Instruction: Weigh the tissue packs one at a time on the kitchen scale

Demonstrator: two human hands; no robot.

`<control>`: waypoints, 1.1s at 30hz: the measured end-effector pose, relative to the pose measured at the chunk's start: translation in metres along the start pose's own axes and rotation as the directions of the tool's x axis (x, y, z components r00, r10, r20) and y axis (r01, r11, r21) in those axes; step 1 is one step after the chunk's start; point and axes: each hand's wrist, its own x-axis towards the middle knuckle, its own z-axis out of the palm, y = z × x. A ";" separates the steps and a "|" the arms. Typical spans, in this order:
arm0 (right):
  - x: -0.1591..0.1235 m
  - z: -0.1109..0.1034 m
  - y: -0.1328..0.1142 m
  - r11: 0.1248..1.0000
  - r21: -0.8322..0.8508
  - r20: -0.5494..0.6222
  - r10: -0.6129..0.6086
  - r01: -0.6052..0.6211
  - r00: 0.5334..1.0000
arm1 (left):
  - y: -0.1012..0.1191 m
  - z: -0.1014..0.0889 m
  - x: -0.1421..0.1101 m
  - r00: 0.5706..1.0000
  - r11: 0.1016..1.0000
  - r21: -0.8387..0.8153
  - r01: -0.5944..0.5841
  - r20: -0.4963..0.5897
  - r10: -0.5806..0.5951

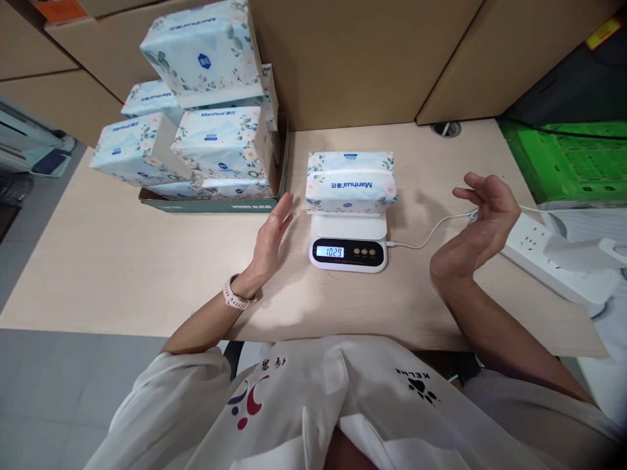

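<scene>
Head view: the tissue pack [351,183] lies between left hand [270,241] and right hand [477,232].

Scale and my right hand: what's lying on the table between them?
In the head view, a white cable lies on the table between the scale and your right hand.

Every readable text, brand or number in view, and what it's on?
"Manhua 漫花": pack on the scale, upside down; also front stacked pack.
"400": both packs, next character unclear.
"1029": scale display; can't tell if there's a decimal point.
"KELME": shirt, upside down.
Too small or blurred: button labels on the scale, green box print, orange label.
</scene>
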 end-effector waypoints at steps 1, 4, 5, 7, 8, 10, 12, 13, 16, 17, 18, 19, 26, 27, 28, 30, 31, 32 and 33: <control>0.000 0.000 0.001 1.000 0.016 0.000 -0.011 0.011 1.000 | 0.000 0.000 0.000 1.000 1.000 -0.003 0.001 0.001 -0.001; 0.000 0.000 0.003 0.998 0.047 0.001 -0.037 0.037 0.999 | 0.000 0.000 0.000 1.000 1.000 -0.009 0.003 0.008 -0.002; 0.000 0.000 0.003 0.997 0.057 0.000 -0.045 0.045 0.999 | 0.000 0.000 0.000 1.000 1.000 -0.010 0.001 0.009 -0.001; 0.001 0.001 0.005 0.996 0.070 0.002 -0.057 0.057 0.998 | 0.000 0.000 0.000 1.000 1.000 -0.018 -0.001 0.007 0.001; 0.001 0.001 0.006 0.996 0.070 0.005 -0.060 0.060 0.998 | 0.000 0.000 0.000 1.000 1.000 -0.021 -0.003 0.006 0.003; 0.001 0.001 0.008 0.996 0.068 0.010 -0.066 0.065 0.998 | -0.001 0.000 0.000 1.000 1.000 -0.024 -0.006 0.005 0.006; 0.001 0.001 0.009 0.994 0.070 0.015 -0.081 0.080 0.997 | -0.001 0.001 0.000 1.000 1.000 -0.025 -0.006 0.002 0.006; 0.001 0.000 0.009 0.994 0.069 0.016 -0.085 0.083 0.996 | -0.001 0.001 0.000 1.000 1.000 -0.025 -0.004 0.000 0.004; 0.001 0.000 0.004 1.000 0.011 0.017 -0.021 0.021 1.000 | 0.000 0.001 0.000 1.000 1.000 -0.021 0.006 -0.011 -0.006; 0.001 0.000 0.002 1.000 -0.024 0.017 0.018 -0.018 1.000 | 0.001 0.002 0.000 1.000 1.000 -0.013 0.008 -0.011 -0.008; 0.001 0.000 0.000 0.997 -0.057 0.016 0.054 -0.053 0.998 | 0.001 0.002 0.000 1.000 1.000 -0.003 0.009 -0.010 -0.009; 0.001 0.000 -0.001 0.993 -0.082 0.017 0.080 -0.079 0.997 | 0.001 0.002 0.000 1.000 1.000 0.006 0.010 -0.007 -0.010; -0.001 -0.003 -0.002 0.986 -0.069 0.203 0.165 -0.154 0.965 | 0.002 0.003 0.000 1.000 1.000 0.004 0.022 -0.015 -0.022; -0.001 -0.004 -0.002 0.975 -0.090 0.277 0.221 -0.204 0.935 | 0.002 0.003 0.000 1.000 1.000 0.001 0.024 -0.011 -0.024; -0.002 -0.004 -0.001 0.961 -0.114 0.354 0.277 -0.253 0.893 | 0.002 0.003 0.000 1.000 1.000 -0.001 0.025 -0.004 -0.025; -0.003 -0.005 0.003 0.932 -0.154 0.485 0.360 -0.328 0.797 | 0.003 0.002 0.000 0.999 1.000 -0.001 0.024 0.021 -0.024; -0.003 -0.005 0.006 0.923 -0.164 0.531 0.379 -0.347 0.757 | 0.003 0.001 0.001 0.999 1.000 -0.001 0.024 0.033 -0.024; -0.003 -0.005 0.009 0.920 -0.173 0.567 0.385 -0.352 0.728 | 0.003 0.001 0.002 0.999 1.000 -0.001 0.025 0.044 -0.025; -0.002 -0.004 0.012 0.926 -0.186 0.584 0.374 -0.329 0.721 | 0.003 0.000 0.004 0.998 1.000 -0.002 0.027 0.049 -0.027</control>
